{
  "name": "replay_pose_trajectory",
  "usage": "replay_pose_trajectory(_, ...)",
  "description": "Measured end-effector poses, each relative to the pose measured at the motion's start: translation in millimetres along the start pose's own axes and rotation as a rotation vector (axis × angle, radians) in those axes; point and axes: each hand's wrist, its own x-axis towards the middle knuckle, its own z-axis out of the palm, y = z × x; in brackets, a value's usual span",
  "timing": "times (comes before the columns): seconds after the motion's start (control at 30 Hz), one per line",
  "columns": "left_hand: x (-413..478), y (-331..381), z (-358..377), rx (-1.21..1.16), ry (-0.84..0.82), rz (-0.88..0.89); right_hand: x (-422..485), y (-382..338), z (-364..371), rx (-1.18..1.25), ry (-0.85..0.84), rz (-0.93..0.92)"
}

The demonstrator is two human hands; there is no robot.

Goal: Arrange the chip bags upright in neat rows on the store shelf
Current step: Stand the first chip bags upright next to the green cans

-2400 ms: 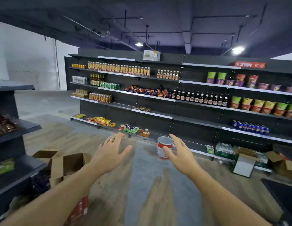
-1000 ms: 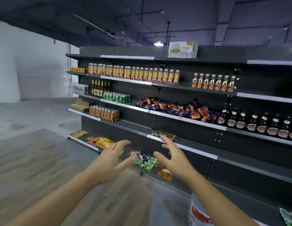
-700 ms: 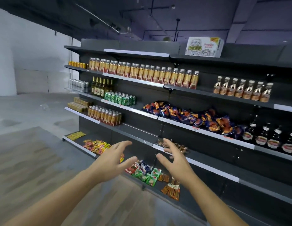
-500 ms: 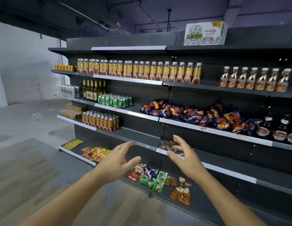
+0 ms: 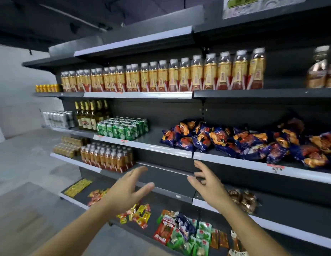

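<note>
Several blue and orange chip bags (image 5: 240, 140) lie in a jumbled heap on a dark middle shelf (image 5: 234, 161), slumped and overlapping, from centre to the right edge. My left hand (image 5: 126, 190) reaches forward below that shelf with fingers spread and holds nothing. My right hand (image 5: 207, 182) is raised beside it, fingers straight and empty, its fingertips just under the shelf's white front rail, below the heap's left end. Neither hand touches a bag.
Rows of orange-labelled bottles (image 5: 161, 76) fill the shelf above. Green cans (image 5: 122, 128) stand left of the bags, small bottles (image 5: 107, 157) below them. Loose snack packets (image 5: 181, 235) lie on the bottom shelf, brown packets (image 5: 242, 199) on the shelf under the chips.
I have come much closer to the shelving; the chip bags fill more of the view. Both hands stay open and have risen toward the chip shelf's front edge.
</note>
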Motion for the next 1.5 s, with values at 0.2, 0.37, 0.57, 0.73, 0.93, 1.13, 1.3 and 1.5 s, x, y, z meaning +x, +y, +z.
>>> replay_pose_trajectory(0.2, 120, -78, -3, -0.159, 0.067, 0.010, 136, -20, 42, -0.033, -0.049, -0.073)
replay_pose_trajectory(0.37, 226, -147, 21, -0.214, 0.040, 0.097, 236, 9, 89, -0.087, -0.027, -0.038)
replay_pose_trajectory(0.57, 373, -203, 15, -0.248, 0.001, 0.172, 349, 26, 112, -0.117, 0.059, 0.073)
replay_pose_trajectory(0.73, 468, -208, 30, -0.285, -0.075, 0.250, 410, 41, 107, -0.084, 0.156, 0.108)
replay_pose_trajectory(0.93, 546, -214, 68, -0.281, -0.121, 0.287, 476, 87, 97, -0.036, 0.223, 0.087)
replay_pose_trajectory(1.13, 602, -222, 85, -0.261, -0.117, 0.276, 521, 105, 100, 0.005, 0.258, 0.043)
replay_pose_trajectory(1.3, 632, -236, 98, -0.309, -0.121, 0.287, 540, 102, 101, -0.027, 0.289, 0.030)
replay_pose_trajectory(1.5, 651, -255, 111, -0.407, -0.126, 0.184, 560, 97, 109, -0.063, 0.367, 0.037)
